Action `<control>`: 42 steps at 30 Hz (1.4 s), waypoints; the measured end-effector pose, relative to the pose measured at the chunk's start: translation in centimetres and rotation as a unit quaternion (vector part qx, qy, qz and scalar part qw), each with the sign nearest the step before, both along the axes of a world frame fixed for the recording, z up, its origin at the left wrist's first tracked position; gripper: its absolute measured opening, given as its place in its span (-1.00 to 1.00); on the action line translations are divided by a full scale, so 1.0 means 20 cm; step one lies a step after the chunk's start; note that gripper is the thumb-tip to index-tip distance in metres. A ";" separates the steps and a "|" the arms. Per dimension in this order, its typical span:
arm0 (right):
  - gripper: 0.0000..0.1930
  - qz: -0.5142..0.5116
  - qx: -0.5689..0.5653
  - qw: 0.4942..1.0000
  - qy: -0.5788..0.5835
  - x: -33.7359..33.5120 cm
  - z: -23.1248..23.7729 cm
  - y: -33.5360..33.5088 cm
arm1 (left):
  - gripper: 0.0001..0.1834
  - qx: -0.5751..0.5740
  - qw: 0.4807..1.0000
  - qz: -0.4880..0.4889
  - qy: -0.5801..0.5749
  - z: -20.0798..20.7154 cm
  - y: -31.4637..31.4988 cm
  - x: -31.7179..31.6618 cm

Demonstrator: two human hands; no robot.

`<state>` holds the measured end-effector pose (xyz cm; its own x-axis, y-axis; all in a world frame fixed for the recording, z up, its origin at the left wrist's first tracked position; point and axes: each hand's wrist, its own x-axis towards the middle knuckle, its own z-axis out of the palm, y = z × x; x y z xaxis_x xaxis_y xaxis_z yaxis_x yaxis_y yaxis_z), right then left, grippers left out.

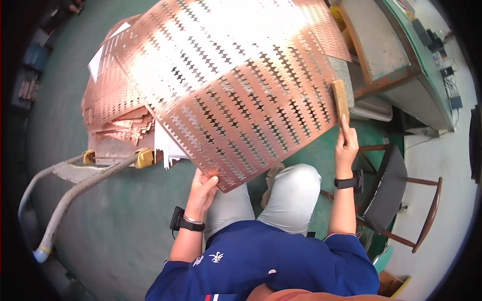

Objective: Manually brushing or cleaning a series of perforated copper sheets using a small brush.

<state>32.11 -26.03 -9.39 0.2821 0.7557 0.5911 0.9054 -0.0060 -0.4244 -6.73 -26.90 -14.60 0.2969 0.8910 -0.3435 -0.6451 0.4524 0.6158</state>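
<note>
A large copper-coloured perforated sheet (251, 123) slants across my lap, with rows of jagged cut-outs and a bright glare over its far part. At its near left corner, my left hand (202, 190) is closed on the edge, thumb on top. My right hand (346, 144) is closed round the lower end of a flat wooden stick (340, 99). That stick stands upright beside the sheet's right edge; whether the two touch, I cannot tell. More copper sheets (114, 95) lie stacked unevenly beyond and to the left, with white paper (168, 145) poking out.
A trolley with a bent metal handle (75, 188) and yellow brackets (144, 158) carries the stack at left. On the right are a wooden-framed bench (386, 83) and a dark chair (384, 193). Cables and small black devices (454, 98) line the right wall.
</note>
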 end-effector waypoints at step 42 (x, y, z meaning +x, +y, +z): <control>-0.42 0.118 -0.144 0.974 -0.127 -0.64 0.09 -0.04 | -0.66 0.014 0.998 0.044 -0.040 -0.10 0.01 0.01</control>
<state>19.33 -26.76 -7.60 -0.0474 0.9269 0.3723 0.9715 0.1295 -0.1987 -6.57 -26.76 -16.68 0.2420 0.9237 -0.2969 -0.7289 0.3751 0.5727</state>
